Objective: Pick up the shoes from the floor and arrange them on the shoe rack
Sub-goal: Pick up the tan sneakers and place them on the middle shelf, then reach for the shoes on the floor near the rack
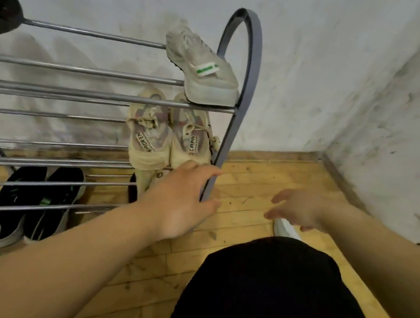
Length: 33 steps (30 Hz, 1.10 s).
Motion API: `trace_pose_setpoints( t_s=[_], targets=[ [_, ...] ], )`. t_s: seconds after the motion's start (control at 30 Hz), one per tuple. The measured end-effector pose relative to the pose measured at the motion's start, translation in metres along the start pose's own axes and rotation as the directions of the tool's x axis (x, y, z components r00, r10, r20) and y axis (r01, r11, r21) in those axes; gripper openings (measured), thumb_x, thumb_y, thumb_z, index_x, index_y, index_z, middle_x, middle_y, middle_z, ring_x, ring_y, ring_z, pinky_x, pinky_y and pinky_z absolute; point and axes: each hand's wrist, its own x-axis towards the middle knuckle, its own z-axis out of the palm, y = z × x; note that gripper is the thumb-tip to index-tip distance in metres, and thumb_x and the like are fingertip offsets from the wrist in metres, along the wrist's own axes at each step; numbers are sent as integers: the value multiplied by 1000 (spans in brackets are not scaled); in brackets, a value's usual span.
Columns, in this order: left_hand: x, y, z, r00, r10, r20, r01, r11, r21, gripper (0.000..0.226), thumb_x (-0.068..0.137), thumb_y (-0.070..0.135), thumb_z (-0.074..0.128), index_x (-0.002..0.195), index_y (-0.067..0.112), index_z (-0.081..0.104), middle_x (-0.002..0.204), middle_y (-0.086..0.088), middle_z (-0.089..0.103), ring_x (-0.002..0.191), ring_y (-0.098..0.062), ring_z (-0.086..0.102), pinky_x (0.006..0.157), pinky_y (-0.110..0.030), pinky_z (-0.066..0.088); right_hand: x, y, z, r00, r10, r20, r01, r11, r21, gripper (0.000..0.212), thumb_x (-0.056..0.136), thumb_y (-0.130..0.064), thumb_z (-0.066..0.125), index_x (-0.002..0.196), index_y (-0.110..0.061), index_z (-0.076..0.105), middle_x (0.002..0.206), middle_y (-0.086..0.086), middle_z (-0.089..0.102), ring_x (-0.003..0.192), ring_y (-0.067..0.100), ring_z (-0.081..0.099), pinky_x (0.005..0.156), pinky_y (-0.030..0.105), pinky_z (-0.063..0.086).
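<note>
Atop round chrome rack bars [78,92] sits a chunky cream sneaker [202,67].

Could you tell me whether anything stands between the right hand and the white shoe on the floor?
Nothing visible does: the right hand is open directly over the white shoe, partly hidden by the knee.

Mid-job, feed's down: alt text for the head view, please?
The left hand and right hand reach, holding nothing, beside the grey metal shoe rack; a white shoe lies on the wooden floor under the right.
</note>
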Motion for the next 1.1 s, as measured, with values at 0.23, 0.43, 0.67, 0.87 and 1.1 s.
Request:
trace_pose_setpoints(
  t_s=[0.23, 0.43, 0.67, 0.87, 1.1],
  targets=[
    [52, 12, 80, 978, -114, 173, 124, 991, -45, 71, 91, 47, 66, 154, 45, 33, 160, 9, 34, 137, -16, 47, 104, -32, 45, 83, 131, 73, 959, 281, -34, -263, 928, 264, 88, 85, -40, 79, 156, -18, 32, 153, 14, 45, 132, 35, 50, 98, 44, 49],
    [94, 0, 128, 951, -133, 279, 147, 989, -31, 77, 93, 50, 63, 157, 48, 21, 165, 14, 22, 147, -17, 33, 116, -40, 36, 145, 206, 142, 913, 400, 84, -405, 861, 308, 106, 77, -51, 81, 157, -21, 19, 152, 17, 39, 128, 41, 51, 98, 51, 53],
    [118, -28, 159, 918, -170, 358, 203, 978, -54, 72, 95, 45, 63, 156, 45, 26, 164, 14, 27, 146, -15, 35, 116, -41, 37, 189, 238, 213, 906, 417, 73, -422, 874, 241, 109, 75, -59, 76, 157, -37, 8, 148, 12, 34, 122, 37, 49, 81, 40, 50],
    [115, -39, 155, 915, -228, 332, 243, 970, -2, 70, 94, 41, 66, 154, 48, 30, 158, 10, 38, 139, -17, 44, 109, -39, 44, 173, 203, 214, 907, 420, -22, -392, 865, 314, 83, 86, -47, 62, 152, -30, 15, 127, 13, 58, 109, 34, 61, 97, 47, 51],
    [79, -34, 105, 917, -257, 306, 268, 963, 6, 73, 91, 41, 72, 154, 42, 34, 145, 5, 52, 122, -15, 57, 102, -40, 51, 111, 147, 108, 956, 246, 158, -275, 941, 198, 78, 81, -52, 70, 146, -19, 43, 126, 7, 56, 102, 25, 60, 85, 39, 59]
  ],
)
